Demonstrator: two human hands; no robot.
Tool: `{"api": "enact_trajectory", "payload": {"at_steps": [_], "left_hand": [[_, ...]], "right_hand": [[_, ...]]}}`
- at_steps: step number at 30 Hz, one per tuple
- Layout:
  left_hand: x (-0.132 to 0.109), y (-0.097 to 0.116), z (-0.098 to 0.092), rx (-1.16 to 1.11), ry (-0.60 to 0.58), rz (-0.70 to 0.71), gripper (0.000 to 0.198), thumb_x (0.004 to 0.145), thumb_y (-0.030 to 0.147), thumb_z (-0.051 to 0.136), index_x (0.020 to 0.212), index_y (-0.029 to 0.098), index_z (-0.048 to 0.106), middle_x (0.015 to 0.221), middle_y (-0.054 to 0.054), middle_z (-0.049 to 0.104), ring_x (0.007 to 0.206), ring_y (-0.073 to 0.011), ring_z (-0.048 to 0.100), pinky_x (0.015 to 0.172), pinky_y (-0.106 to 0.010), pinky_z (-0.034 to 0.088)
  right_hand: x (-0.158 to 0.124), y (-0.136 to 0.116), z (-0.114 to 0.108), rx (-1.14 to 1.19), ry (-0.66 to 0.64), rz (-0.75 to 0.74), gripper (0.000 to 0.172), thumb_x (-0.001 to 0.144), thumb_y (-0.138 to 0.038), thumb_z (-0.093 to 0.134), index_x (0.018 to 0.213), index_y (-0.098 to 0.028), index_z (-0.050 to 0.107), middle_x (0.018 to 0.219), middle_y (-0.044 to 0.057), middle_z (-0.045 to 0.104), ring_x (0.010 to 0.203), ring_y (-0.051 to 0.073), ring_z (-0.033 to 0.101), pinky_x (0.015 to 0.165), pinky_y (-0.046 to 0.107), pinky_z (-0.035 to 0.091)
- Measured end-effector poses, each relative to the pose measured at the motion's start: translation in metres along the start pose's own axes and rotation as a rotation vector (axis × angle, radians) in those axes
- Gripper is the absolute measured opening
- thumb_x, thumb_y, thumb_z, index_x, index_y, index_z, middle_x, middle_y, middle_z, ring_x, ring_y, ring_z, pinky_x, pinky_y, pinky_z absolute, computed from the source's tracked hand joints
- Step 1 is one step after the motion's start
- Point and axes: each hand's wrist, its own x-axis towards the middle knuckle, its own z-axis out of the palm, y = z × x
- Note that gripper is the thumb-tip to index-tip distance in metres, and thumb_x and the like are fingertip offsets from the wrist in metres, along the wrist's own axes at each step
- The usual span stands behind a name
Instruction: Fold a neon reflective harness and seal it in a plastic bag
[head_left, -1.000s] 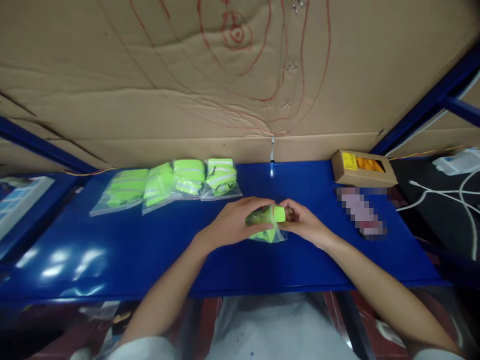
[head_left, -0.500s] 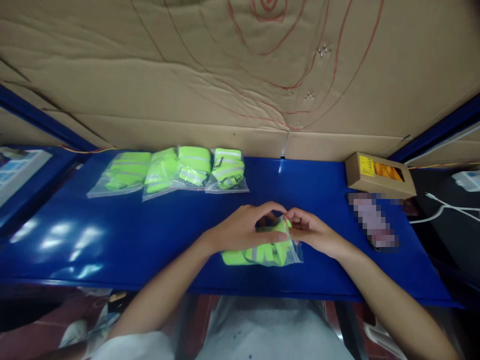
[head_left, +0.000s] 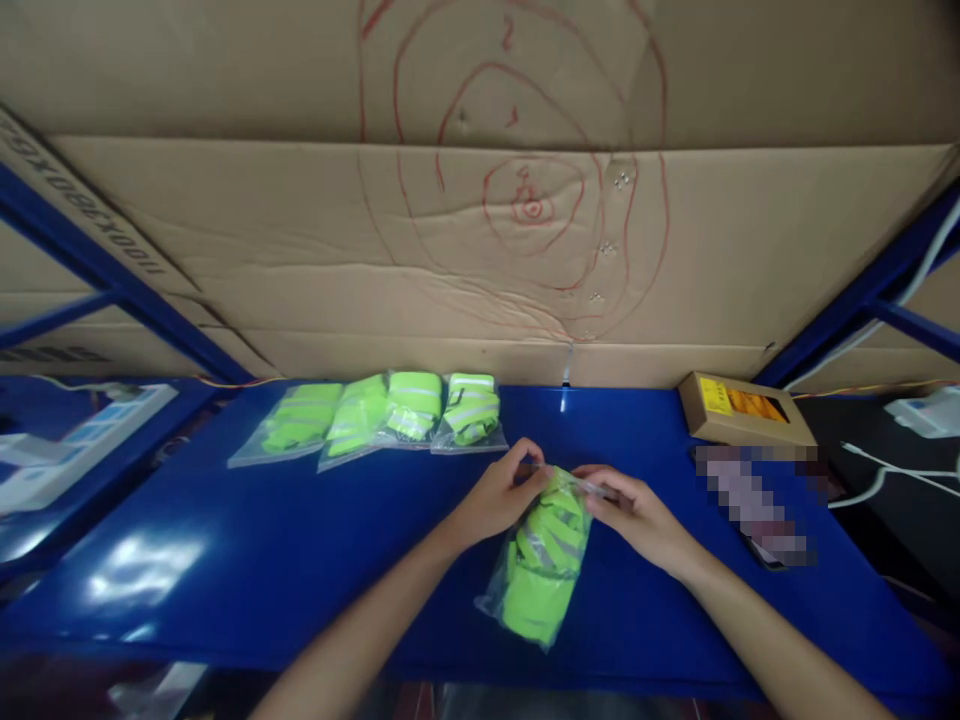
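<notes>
A clear plastic bag (head_left: 541,590) holds a folded neon-yellow reflective vest (head_left: 555,540) with grey stripes. It hangs lengthwise toward me over the blue table, its mouth at the far end. My left hand (head_left: 499,500) pinches the left corner of that mouth between thumb and fingers. On the other side, my right hand (head_left: 634,510) grips the opposite edge, fingers curled round the plastic strip. Whether the bag's seal is closed I cannot make out.
Several bagged neon-yellow vests (head_left: 414,405) lie in a row along the cardboard backboard (head_left: 300,240). To the right are a small cardboard box (head_left: 742,415) and a phone (head_left: 757,505), its screen blurred out. White cables (head_left: 900,470) and a power strip (head_left: 97,440) lie at the sides.
The bag has turned from lying sideways to pointing toward me, gripped by its mouth. My left hand has moved off its top to the corner. The view has tilted upward.
</notes>
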Motion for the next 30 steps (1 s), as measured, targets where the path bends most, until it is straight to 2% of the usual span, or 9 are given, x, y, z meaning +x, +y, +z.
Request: {"api": "enact_trajectory", "payload": {"at_steps": [3, 6, 8, 11, 16, 21, 23, 26, 30], "left_hand": [[0.003, 0.003, -0.013, -0.035, -0.073, 0.052, 0.044, 0.093, 0.061, 0.065, 0.101, 0.018, 0.058, 0.101, -0.003, 0.066, 0.08, -0.0109, 0.06, 0.07, -0.021, 0.047], [0.004, 0.008, -0.026, -0.067, -0.179, 0.047, 0.045, 0.088, 0.057, 0.074, 0.099, 0.015, 0.065, 0.103, -0.006, 0.069, 0.09, -0.0145, 0.063, 0.081, -0.025, 0.05], [0.004, 0.01, -0.031, -0.089, -0.206, 0.035, 0.045, 0.085, 0.055, 0.079, 0.1, 0.015, 0.067, 0.099, -0.006, 0.07, 0.087, -0.0148, 0.064, 0.081, -0.027, 0.05], [0.004, 0.009, -0.03, -0.117, -0.184, 0.022, 0.046, 0.082, 0.055, 0.081, 0.1, 0.013, 0.07, 0.09, -0.005, 0.07, 0.083, -0.0144, 0.064, 0.081, -0.027, 0.049], [-0.003, 0.012, -0.023, -0.177, -0.122, 0.011, 0.045, 0.08, 0.053, 0.084, 0.093, 0.012, 0.069, 0.091, -0.005, 0.071, 0.082, -0.0123, 0.063, 0.082, -0.026, 0.047], [-0.013, 0.017, -0.027, -0.266, -0.216, -0.063, 0.045, 0.071, 0.044, 0.093, 0.091, 0.013, 0.067, 0.112, -0.009, 0.072, 0.095, -0.0144, 0.065, 0.09, -0.028, 0.049], [-0.015, 0.017, -0.03, -0.259, -0.259, -0.088, 0.046, 0.07, 0.043, 0.093, 0.096, 0.013, 0.069, 0.108, -0.008, 0.073, 0.093, -0.0143, 0.065, 0.089, -0.028, 0.048], [-0.016, 0.017, -0.033, -0.171, -0.264, -0.103, 0.046, 0.079, 0.05, 0.086, 0.102, 0.013, 0.073, 0.1, -0.008, 0.073, 0.091, -0.015, 0.065, 0.087, -0.028, 0.048], [-0.016, 0.015, -0.032, -0.091, -0.271, -0.093, 0.045, 0.083, 0.052, 0.081, 0.102, 0.013, 0.073, 0.096, -0.007, 0.073, 0.087, -0.0151, 0.064, 0.083, -0.028, 0.049]], "right_hand": [[0.003, 0.006, 0.001, 0.039, -0.003, 0.002, 0.039, 0.085, -0.059, 0.078, 0.09, -0.02, 0.073, 0.118, 0.008, 0.073, 0.102, 0.02, 0.066, 0.087, 0.031, 0.053], [0.004, 0.005, 0.001, 0.044, -0.016, 0.002, 0.038, 0.086, -0.056, 0.079, 0.089, -0.02, 0.071, 0.111, 0.007, 0.075, 0.096, 0.019, 0.067, 0.083, 0.031, 0.053], [0.003, 0.001, 0.001, 0.021, -0.014, -0.008, 0.037, 0.086, -0.056, 0.079, 0.099, -0.021, 0.073, 0.106, 0.006, 0.075, 0.096, 0.019, 0.067, 0.086, 0.031, 0.052], [0.002, -0.002, 0.0, -0.046, -0.05, -0.028, 0.041, 0.089, -0.057, 0.075, 0.113, -0.022, 0.076, 0.11, 0.007, 0.075, 0.1, 0.02, 0.067, 0.091, 0.034, 0.051], [0.002, -0.004, -0.001, -0.035, -0.063, -0.009, 0.038, 0.089, -0.057, 0.075, 0.089, -0.02, 0.081, 0.109, 0.008, 0.071, 0.099, 0.02, 0.064, 0.087, 0.032, 0.049], [0.0, -0.009, -0.004, 0.08, -0.114, 0.102, 0.036, 0.081, -0.053, 0.085, 0.087, -0.019, 0.076, 0.111, 0.007, 0.072, 0.102, 0.019, 0.065, 0.09, 0.032, 0.049], [-0.002, -0.011, -0.005, 0.094, -0.135, 0.102, 0.037, 0.083, -0.053, 0.083, 0.088, -0.019, 0.072, 0.11, 0.007, 0.073, 0.098, 0.018, 0.065, 0.086, 0.031, 0.049], [-0.004, -0.01, -0.004, 0.046, -0.13, 0.078, 0.038, 0.088, -0.056, 0.077, 0.089, -0.018, 0.069, 0.106, 0.007, 0.072, 0.09, 0.016, 0.062, 0.079, 0.029, 0.048], [-0.005, -0.006, -0.001, -0.092, -0.082, 0.067, 0.039, 0.092, -0.057, 0.072, 0.09, -0.018, 0.069, 0.084, 0.002, 0.066, 0.077, 0.014, 0.057, 0.069, 0.028, 0.043]]}}
